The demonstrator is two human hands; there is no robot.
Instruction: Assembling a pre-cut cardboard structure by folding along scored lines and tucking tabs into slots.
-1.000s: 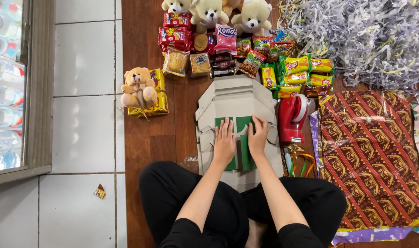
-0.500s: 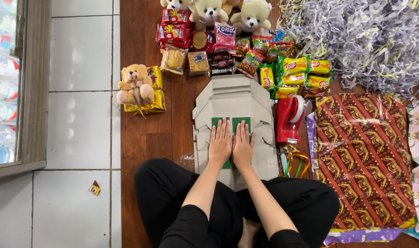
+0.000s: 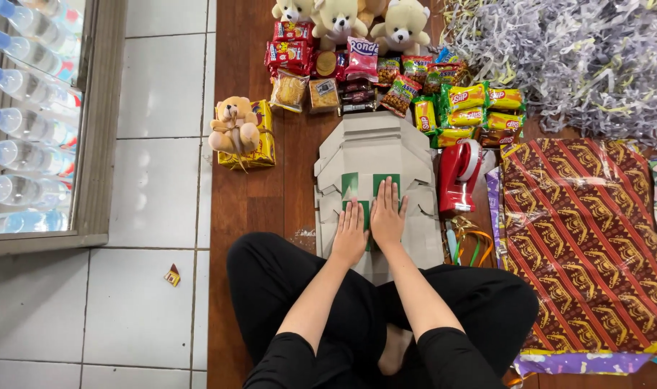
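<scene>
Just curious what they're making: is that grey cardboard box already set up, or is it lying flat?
Flat. The grey cardboard box lies unassembled on the wooden floor, flaps spread, with the left hand and right hand pressed palm-down on it.

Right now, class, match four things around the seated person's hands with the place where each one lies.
Things:
1. flattened grey cardboard box
2. red tape dispenser
3. tan teddy bear on a yellow packet
4. red patterned wrapping paper

Places:
A. far right
B. under both hands
C. just right of the box
D. left of the box

Pairs: 1-B, 2-C, 3-D, 4-A. Left hand and right hand lie flat, side by side.
</scene>
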